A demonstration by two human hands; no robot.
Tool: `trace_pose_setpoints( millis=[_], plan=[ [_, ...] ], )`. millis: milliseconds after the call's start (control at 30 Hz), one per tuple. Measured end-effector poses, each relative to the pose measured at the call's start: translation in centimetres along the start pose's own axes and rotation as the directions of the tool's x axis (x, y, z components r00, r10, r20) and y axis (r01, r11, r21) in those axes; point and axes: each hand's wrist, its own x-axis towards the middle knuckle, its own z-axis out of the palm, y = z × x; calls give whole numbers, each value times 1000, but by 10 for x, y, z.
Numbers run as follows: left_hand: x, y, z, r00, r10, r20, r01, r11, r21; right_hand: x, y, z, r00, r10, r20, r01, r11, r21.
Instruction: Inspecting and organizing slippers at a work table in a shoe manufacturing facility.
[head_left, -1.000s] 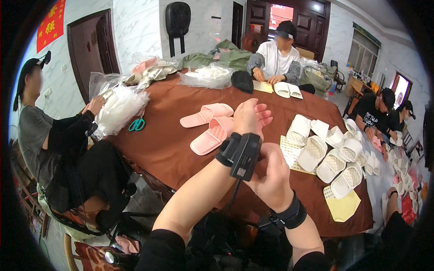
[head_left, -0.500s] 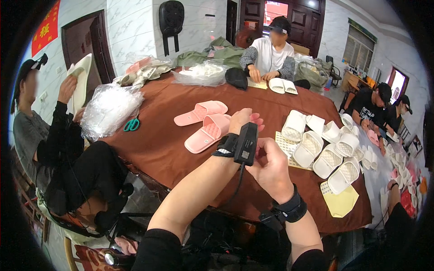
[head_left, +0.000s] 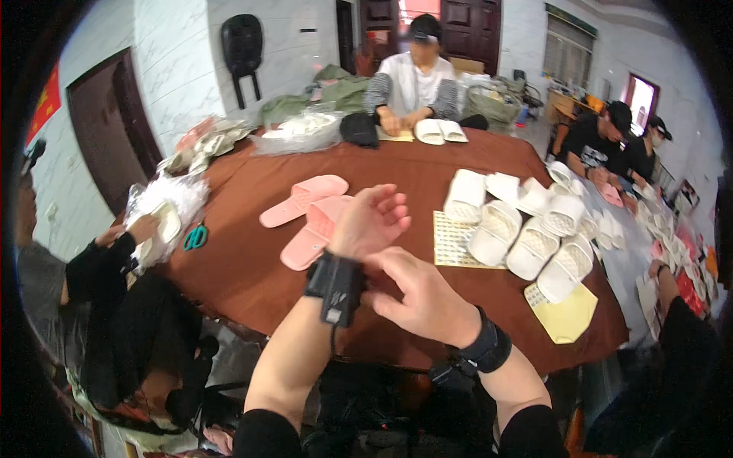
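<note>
My left hand (head_left: pixel 372 220) is raised over the table, palm turned to the right, fingers loosely curled and holding nothing. A black box-shaped device (head_left: pixel 336 290) is strapped around its wrist. My right hand (head_left: pixel 427 294) reaches across to that wrist, thumb and fingers closed at the device's right edge on the strap; the fingertips are partly hidden. Another black band (head_left: pixel 489 347) circles my right wrist. Behind my left hand lie two pink slippers, the farther slipper (head_left: pixel 305 200) in full view and the nearer slipper (head_left: pixel 305 248) partly covered by the hand.
Several white slippers (head_left: pixel 523 248) are grouped on the right, beside a sticker sheet (head_left: pixel 450 240) and a yellow sheet (head_left: pixel 569 317). Teal scissors (head_left: pixel 195 237) lie left. A co-worker (head_left: pixel 416 84) sits opposite; another person's hand (head_left: pixel 143 227) handles a white slipper at left.
The view has turned somewhat to the right. My left hand has rotated, its palm now showing more, while my right hand stays at its wrist. The person at left has lowered the white piece.
</note>
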Motion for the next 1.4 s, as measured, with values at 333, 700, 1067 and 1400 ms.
trace_pose_setpoints(
  millis=[333, 700, 1067, 1400],
  plan=[
    [-114, -84, 18, 976, -84, 198, 9, 936, 352, 41, 28, -51, 869, 487, -87, 64, 63, 996],
    [-128, -115, 22, 883, 236, 405, -455, 640, 619, 36, 33, -58, 934, 357, 34, 127, -419, 899],
    [-131, -127, 26, 678, 376, 631, -707, 101, 699, 29, 35, -60, 967, 251, 49, 98, -542, 835],
    [-127, -121, 27, 542, 399, 740, -758, -149, 635, 24, 37, -54, 957, 273, 96, 86, -585, 807]
  ],
)
